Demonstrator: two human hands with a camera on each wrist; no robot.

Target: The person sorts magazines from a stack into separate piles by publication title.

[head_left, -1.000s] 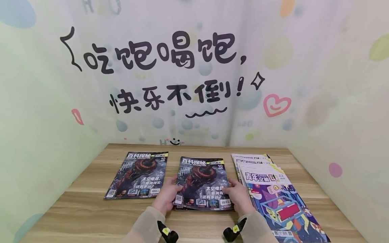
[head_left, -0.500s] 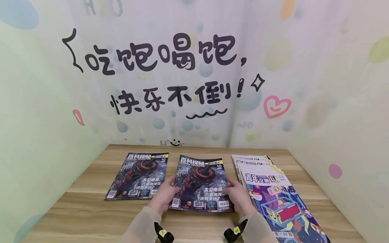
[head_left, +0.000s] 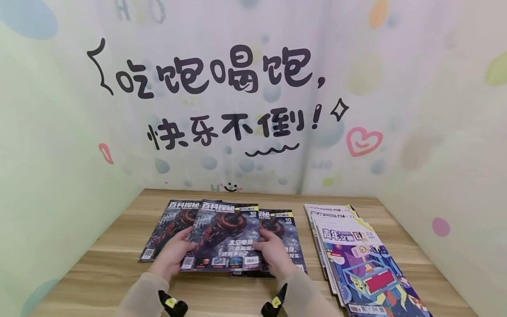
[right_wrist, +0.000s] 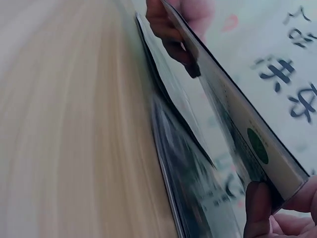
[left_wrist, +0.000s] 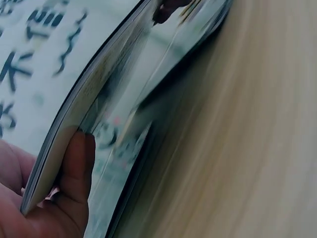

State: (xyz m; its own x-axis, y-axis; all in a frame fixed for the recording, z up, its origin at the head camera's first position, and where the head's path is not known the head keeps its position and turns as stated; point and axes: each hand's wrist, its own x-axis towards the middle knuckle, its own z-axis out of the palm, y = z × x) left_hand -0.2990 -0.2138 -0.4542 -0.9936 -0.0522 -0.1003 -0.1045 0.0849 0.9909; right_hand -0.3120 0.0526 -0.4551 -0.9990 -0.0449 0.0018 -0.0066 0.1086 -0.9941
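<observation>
Between both hands, in the head view, a dark-covered magazine (head_left: 225,233) is held by its two side edges. My left hand (head_left: 172,253) grips the left edge, thumb on the cover. The right hand (head_left: 276,256) pinches the opposite edge the same way. Fingers (left_wrist: 77,168) curl under the magazine (left_wrist: 74,106) in the left wrist view, and it is raised off the table. Below it on the left lies a same-cover magazine (head_left: 158,240), partly hidden. Another same-cover magazine (head_left: 292,248), or several, lies below on the right.
A fanned stack of purple-and-white magazines (head_left: 366,246) lies at the table's right side. The wooden table (head_left: 99,277) is bounded by a patterned back wall (head_left: 277,176) with large black writing and by side walls.
Both hands have lifted the top magazine and carried it left. A same-cover magazine has come into view beneath where it was. The left magazine is now partly covered.
</observation>
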